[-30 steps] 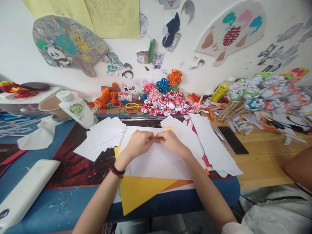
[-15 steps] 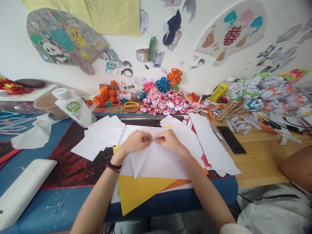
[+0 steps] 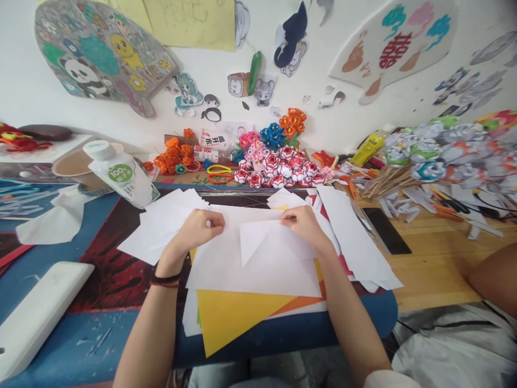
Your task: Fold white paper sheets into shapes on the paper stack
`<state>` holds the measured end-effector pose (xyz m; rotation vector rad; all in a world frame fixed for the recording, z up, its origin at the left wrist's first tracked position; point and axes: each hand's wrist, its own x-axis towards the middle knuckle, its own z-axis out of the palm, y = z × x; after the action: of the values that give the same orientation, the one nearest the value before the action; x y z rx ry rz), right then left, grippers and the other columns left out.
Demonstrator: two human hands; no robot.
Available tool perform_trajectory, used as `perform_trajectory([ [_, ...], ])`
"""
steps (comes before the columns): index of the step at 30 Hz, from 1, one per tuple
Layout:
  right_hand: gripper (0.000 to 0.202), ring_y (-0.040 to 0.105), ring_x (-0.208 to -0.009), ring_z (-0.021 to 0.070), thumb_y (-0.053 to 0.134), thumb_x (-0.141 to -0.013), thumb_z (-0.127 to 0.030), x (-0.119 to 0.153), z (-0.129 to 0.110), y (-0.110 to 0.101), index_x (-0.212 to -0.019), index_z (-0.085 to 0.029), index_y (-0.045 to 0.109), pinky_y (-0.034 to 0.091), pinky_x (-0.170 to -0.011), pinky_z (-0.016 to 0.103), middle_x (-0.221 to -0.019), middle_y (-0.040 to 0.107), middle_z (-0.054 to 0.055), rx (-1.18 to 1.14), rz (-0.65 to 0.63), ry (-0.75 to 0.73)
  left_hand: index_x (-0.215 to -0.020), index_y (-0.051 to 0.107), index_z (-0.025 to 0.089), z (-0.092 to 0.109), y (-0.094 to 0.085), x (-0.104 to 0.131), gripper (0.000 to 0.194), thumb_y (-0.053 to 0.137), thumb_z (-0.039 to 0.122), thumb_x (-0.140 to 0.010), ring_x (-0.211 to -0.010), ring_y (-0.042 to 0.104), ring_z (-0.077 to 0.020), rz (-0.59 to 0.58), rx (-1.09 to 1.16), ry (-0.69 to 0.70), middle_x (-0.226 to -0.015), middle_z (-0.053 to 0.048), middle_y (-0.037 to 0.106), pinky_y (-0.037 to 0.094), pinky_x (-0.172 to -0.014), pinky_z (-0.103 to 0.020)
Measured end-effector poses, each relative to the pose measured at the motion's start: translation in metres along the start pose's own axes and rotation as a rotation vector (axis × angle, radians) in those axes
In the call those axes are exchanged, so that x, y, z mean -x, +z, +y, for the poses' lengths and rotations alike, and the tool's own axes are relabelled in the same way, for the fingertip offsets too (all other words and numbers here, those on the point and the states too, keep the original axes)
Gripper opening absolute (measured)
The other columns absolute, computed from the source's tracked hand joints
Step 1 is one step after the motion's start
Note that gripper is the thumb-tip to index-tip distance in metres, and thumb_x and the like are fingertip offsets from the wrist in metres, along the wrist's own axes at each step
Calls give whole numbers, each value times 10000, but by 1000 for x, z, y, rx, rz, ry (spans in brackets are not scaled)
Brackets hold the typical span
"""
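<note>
A folded white paper with a pointed flap lies over larger white sheets in front of me. My right hand pinches its upper right edge. My left hand is to the left of the folded paper, apart from it, fingers curled with thumb and forefinger close together; whether anything thin is between them is too small to tell. Yellow paper sticks out under the white sheets. White squares are spread beyond my left wrist.
Beyond the sheets stand a white bottle and red-white paper flowers. More white paper and a black phone are on the right. A white device lies left; another person's arm shows at right.
My hands have moved apart, the left one leftward off the folded paper, the right one rightward. The folded paper has shifted up and right, with its pointed flap now in another position.
</note>
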<state>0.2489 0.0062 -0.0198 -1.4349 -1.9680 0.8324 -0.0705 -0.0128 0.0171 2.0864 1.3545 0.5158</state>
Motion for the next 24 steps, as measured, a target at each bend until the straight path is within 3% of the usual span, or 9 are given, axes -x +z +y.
perform_trajectory([
  [4, 97, 671, -712, 207, 671, -740, -208, 1, 2, -6, -687, -167, 741, 484, -692, 295, -715, 733, 44, -20, 16, 12, -810, 691, 196, 5, -4, 2, 165, 558, 291, -833, -702, 618, -142, 213, -31, -9, -788, 2, 729, 429, -682, -256],
  [7, 112, 673, -729, 201, 660, -771, -223, 3, -6, 2, -723, -174, 748, 493, -712, 297, -752, 739, 42, -39, -36, -15, -915, 680, 195, 26, 17, -4, 171, 533, 279, -898, -792, 637, -174, 345, -208, 69, -911, -31, 744, 419, -828, -332],
  [10, 128, 677, -742, 192, 645, -800, -235, 6, -16, 13, -773, -177, 756, 505, -729, 293, -779, 743, 39, -88, -82, -46, -1074, 657, 195, 46, 50, -10, 215, 511, 286, -944, -984, 630, -245, 275, -431, 181, -1035, -78, 738, 334, -948, -426],
  [13, 155, 681, -780, 187, 619, -831, -246, 9, -22, 20, -820, -178, 758, 513, -758, 288, -821, 748, 36, -154, -123, -77, -1033, 668, 185, 53, 73, -15, 183, 553, 286, -934, -922, 638, -248, 179, -515, 190, -962, -87, 739, 304, -955, -442],
  [17, 188, 668, -814, 184, 580, -862, -255, 11, -28, 22, -874, -188, 756, 502, -776, 289, -863, 746, 31, -162, -181, -96, -879, 680, 195, 49, 74, -17, 144, 551, 237, -927, -804, 637, -209, 109, -451, 121, -851, -47, 733, 315, -891, -407],
  [24, 163, 568, -645, 127, 574, -834, -209, 7, -36, 22, -848, -200, 736, 428, -625, 242, -770, 701, 2, -42, -291, -156, -848, 691, 192, 49, 70, -16, 240, 471, 193, -944, -794, 620, -192, 77, -385, 197, -832, -49, 723, 318, -854, -380],
])
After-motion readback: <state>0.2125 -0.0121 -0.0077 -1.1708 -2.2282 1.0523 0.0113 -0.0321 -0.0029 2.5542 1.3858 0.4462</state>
